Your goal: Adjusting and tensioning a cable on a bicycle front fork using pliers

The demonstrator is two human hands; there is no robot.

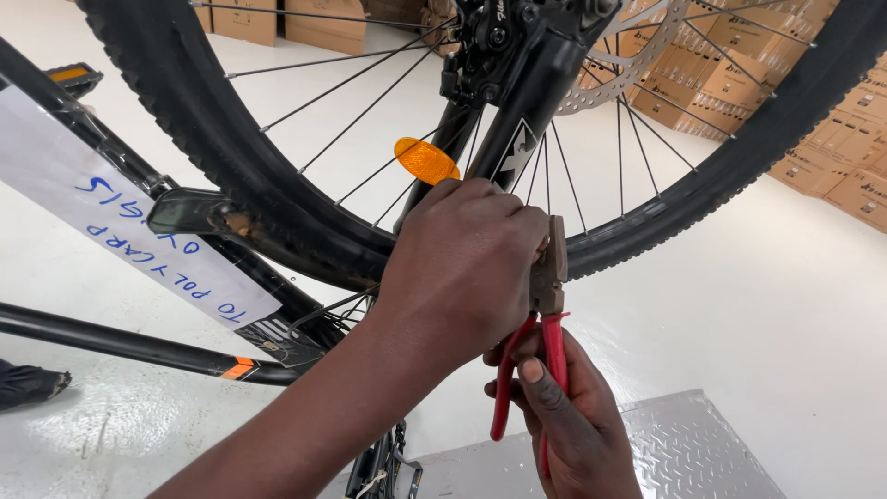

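My right hand (568,416) grips the red handles of a pair of pliers (547,319), whose metal jaws point up beside the black fork leg (527,129) of a bicycle. My left hand (457,263) is closed around something at the fork just in front of the tyre (231,176); what it holds is hidden by its fingers. The jaws touch the knuckles' right side. An orange reflector (425,160) sits on the spokes just above my left hand. A disc brake rotor (637,55) shows at the hub.
The black bicycle frame (139,346) runs across the left, with a white paper label (120,217) taped on it. A pedal (72,76) sits far left. Cardboard boxes (832,139) are stacked at the right. A metal tread plate (684,453) lies on the white floor.
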